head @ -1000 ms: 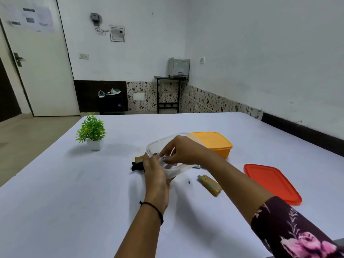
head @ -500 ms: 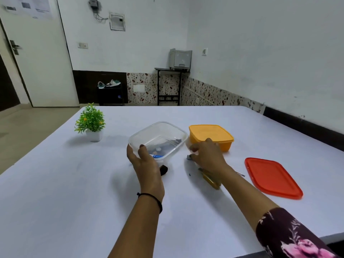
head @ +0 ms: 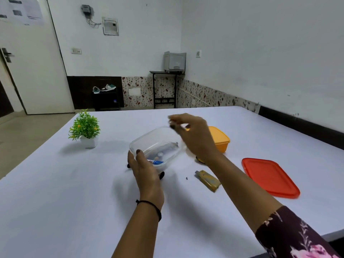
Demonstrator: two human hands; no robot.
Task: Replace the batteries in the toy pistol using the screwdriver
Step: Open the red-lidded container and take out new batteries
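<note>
My left hand (head: pixel 147 175) grips the near rim of a clear plastic container (head: pixel 145 141), thumb over the edge. Inside lie a blue and white battery (head: pixel 156 162) and other small items. The toy pistol is mostly hidden beneath the container; only black parts (head: pixel 162 175) stick out. My right hand (head: pixel 195 138) hovers over the container's far rim, and its fingertips pinch a small grey object (head: pixel 170 122), too blurred to identify. A gold battery cover (head: pixel 207 180) and a tiny dark screw (head: pixel 186 178) lie on the table. The screwdriver's yellow handle (head: pixel 199 159) peeks out behind my right wrist.
An orange container (head: pixel 220 140) stands behind my right hand. A red lid (head: pixel 270 176) lies to the right. A small potted plant (head: pixel 85 129) sits at the far left of the white table (head: pixel 74 202).
My right hand has risen from the table beside the screwdriver to above the clear container, fingertips pinched. My left hand keeps its hold on the container.
</note>
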